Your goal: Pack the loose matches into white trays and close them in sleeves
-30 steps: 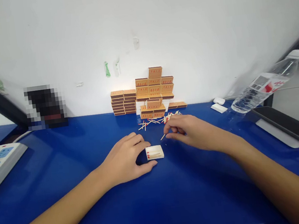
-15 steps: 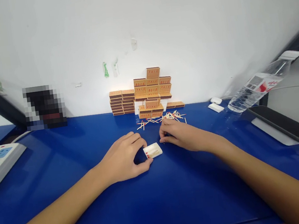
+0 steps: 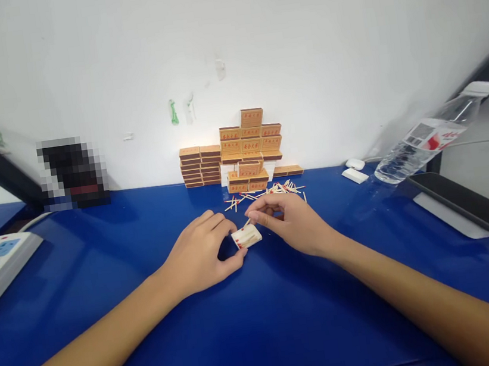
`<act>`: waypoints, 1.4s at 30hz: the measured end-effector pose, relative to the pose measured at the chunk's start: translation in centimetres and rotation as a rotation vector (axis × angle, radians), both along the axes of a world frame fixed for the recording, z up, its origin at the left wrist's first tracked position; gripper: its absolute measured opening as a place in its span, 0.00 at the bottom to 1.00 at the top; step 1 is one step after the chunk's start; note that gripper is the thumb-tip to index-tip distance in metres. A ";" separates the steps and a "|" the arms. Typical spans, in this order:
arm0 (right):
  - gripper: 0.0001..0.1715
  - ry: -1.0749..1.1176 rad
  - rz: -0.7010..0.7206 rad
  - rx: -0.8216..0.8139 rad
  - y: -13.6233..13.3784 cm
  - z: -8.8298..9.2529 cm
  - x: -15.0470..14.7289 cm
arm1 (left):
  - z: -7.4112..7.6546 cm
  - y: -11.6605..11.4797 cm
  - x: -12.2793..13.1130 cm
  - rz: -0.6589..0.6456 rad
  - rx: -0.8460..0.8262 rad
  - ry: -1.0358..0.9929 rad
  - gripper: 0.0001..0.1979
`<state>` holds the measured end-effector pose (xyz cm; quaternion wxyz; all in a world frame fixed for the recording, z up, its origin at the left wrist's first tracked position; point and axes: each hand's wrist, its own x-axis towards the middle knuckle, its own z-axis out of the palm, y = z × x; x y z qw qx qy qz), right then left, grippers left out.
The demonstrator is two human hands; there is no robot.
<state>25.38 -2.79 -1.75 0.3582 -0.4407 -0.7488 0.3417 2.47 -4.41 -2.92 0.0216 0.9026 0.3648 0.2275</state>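
My left hand (image 3: 208,251) grips a small white matchbox tray (image 3: 253,244) by its near and far sides, thumb in front and fingers behind. A few red-tipped matches lie inside along the tray's near side. My right hand (image 3: 283,220) pinches a match (image 3: 247,223) between thumb and forefinger, its red head pointing down over the tray's far edge. Just beyond my right hand, a loose heap of matches (image 3: 288,187) is scattered on the blue table (image 3: 262,318). Part of the heap is hidden behind the fingers.
Stacked matchboxes (image 3: 251,146) stand against the wall, with a lower stack (image 3: 200,166) on their left. At right are a plastic bottle (image 3: 428,141), a black phone-like slab (image 3: 472,201) and a white earbud case (image 3: 355,175). A power strip (image 3: 5,262) lies at left.
My right hand has moved left to the tray, and a match now shows in its pinch. The left hand keeps hold of the tray, which sits slightly farther back and left.
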 end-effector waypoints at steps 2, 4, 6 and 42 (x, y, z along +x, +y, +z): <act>0.09 -0.011 0.000 -0.041 -0.1 -0.4 -0.1 | 0.0 0.0 0.0 0.019 0.008 -0.008 0.09; 0.08 -0.089 0.020 -0.032 -0.2 -0.7 0.1 | 0.1 0.0 0.0 0.039 0.007 -0.010 0.09; 0.07 -0.169 0.012 0.041 0.0 -0.8 0.5 | 0.0 0.0 0.0 0.047 0.004 -0.011 0.09; 0.07 -0.710 0.297 0.358 8.0 1.2 -1.2 | -0.7 -0.1 -0.1 0.012 0.102 0.040 0.11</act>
